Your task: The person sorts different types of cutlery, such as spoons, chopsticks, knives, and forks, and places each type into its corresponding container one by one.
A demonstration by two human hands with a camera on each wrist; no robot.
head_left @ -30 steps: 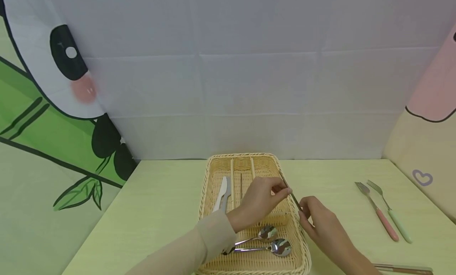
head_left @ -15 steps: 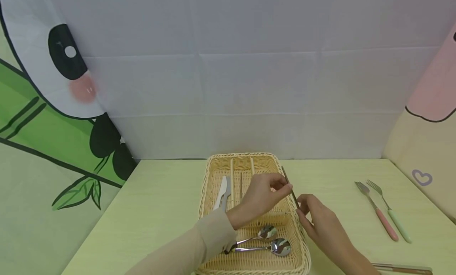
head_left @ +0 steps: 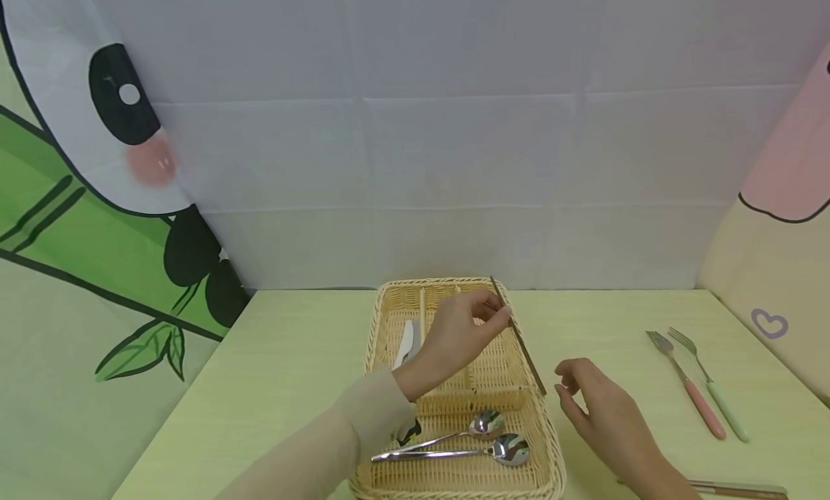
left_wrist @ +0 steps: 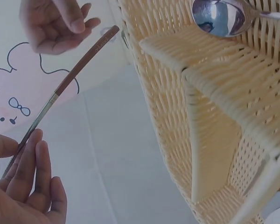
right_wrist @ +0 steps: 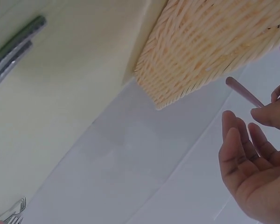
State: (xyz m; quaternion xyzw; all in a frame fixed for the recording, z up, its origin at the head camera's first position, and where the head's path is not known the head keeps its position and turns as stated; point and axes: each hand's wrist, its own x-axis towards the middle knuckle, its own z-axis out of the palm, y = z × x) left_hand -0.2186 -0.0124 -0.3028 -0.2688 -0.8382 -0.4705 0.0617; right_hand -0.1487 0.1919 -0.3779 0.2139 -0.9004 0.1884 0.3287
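My left hand [head_left: 460, 331] pinches a chopstick [head_left: 528, 363] between thumb and fingers, over the right side of a wicker cutlery basket [head_left: 551, 449]. The chopstick has a brown handle end and a shiny metal part, plain in the left wrist view, and slants along the right rim. My right hand [head_left: 599, 413] is apart from it, to the right of the basket, with fingers loosely bent and nothing in them. Two spoons [head_left: 511, 449] lie in the front compartment. Knives [head_left: 403, 345] lie in the left compartment, partly behind my left hand.
A fork with a red handle [head_left: 705, 410] and one with a green handle [head_left: 728, 412] lie on the table to the right. Chopsticks [head_left: 739, 489] lie near the front right, partly behind my right forearm. A printed cloth [head_left: 454, 161] stands behind the table.
My right hand has let go of the chopstick's near end and moved slightly right. My left hand has moved left and away with the chopstick.
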